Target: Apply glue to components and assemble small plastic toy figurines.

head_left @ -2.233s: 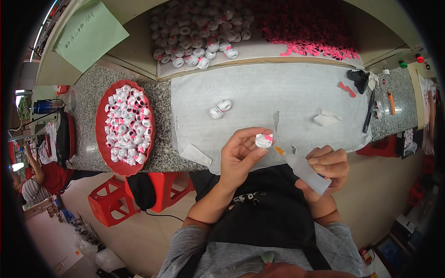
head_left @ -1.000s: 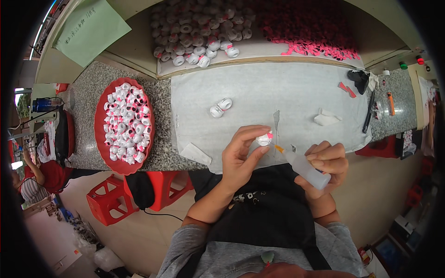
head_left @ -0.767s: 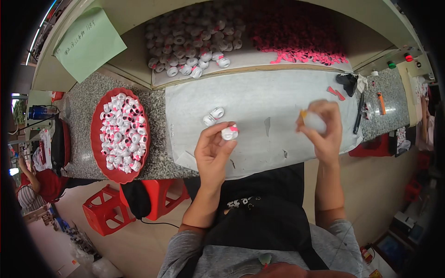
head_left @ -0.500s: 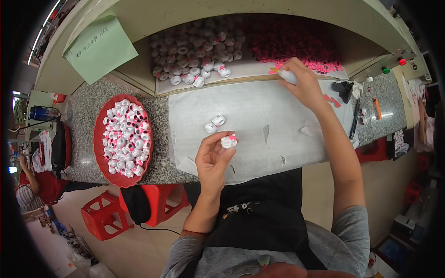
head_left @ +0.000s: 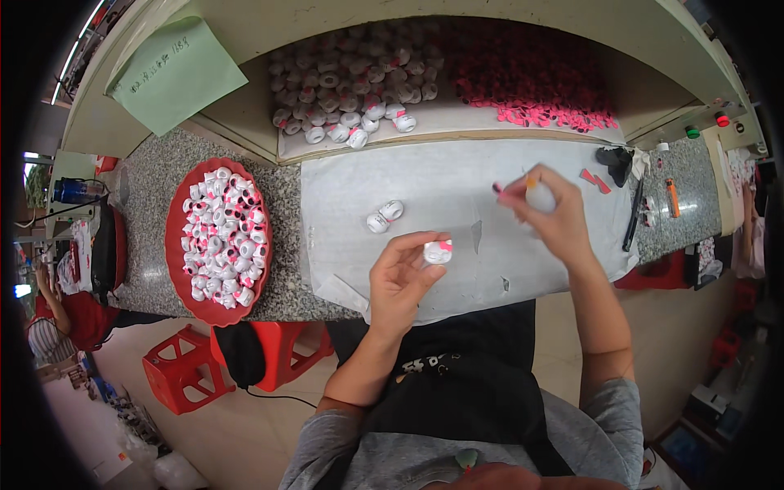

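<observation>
Between thumb and fingers, my left hand (head_left: 397,292) grips a small white rounded toy piece (head_left: 438,252) with a pink patch on top, just above the paper. To its right, my right hand (head_left: 562,219) is closed around a small white squeeze bottle (head_left: 540,197) with an orange-yellow tip. The same hand pinches a small pink-and-dark piece (head_left: 498,188) at its fingertips, apart from the toy piece. Two more white toy pieces (head_left: 385,216) lie together on the white paper (head_left: 343,184), beyond my left hand.
A red scalloped tray (head_left: 173,237) full of white-and-pink pieces stands at left. On the shelf at the back are heaped white pieces (head_left: 331,80) and small pink pieces (head_left: 535,102). A black pen-like tool (head_left: 633,216), an orange tool (head_left: 673,198) and a black crumpled cloth (head_left: 614,163) lie at right.
My right hand has drawn back from the pink heap toward me, now with a pink-and-dark piece at its fingertips. My left hand has shifted right with the toy piece.
</observation>
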`<state>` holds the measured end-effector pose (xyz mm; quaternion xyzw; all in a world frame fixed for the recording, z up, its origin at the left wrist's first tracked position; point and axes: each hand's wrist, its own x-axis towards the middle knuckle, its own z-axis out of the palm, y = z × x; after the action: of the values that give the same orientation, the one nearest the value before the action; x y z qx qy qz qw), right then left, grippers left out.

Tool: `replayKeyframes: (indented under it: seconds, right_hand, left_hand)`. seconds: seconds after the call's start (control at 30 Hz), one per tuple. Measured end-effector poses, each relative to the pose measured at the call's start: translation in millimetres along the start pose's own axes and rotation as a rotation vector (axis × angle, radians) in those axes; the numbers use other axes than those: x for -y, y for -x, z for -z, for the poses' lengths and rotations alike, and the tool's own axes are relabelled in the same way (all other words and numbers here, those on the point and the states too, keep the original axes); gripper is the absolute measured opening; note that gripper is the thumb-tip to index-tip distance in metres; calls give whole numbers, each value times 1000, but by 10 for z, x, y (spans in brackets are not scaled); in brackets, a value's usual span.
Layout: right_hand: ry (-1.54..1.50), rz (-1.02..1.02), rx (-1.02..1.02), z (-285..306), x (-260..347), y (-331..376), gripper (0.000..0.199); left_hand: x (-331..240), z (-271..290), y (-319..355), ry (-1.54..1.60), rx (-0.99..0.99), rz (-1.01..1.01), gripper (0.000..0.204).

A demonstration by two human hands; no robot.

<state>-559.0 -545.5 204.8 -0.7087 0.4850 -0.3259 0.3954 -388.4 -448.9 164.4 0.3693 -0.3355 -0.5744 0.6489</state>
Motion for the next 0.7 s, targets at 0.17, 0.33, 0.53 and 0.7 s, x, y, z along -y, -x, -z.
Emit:
replayKeyframes:
  seconds: [0.17, 0.33, 0.53, 0.7]
  right_hand:
    - [-452, -127, 80, -149, 161, 391, 6]
    - [-725, -164, 53, -254, 118, 598, 10]
    - [-784, -191, 68, -348, 115, 644, 9]
    - [-775, -195, 62, -378, 96, 650, 10]
  left_hand:
    - [50, -86, 5, 11, 46, 15, 31]
    - [66, -168, 44, -203, 43, -129, 28]
    - [57, -114, 101, -524, 111, -256, 29]
    - [27, -141, 101, -591, 111, -273, 28]
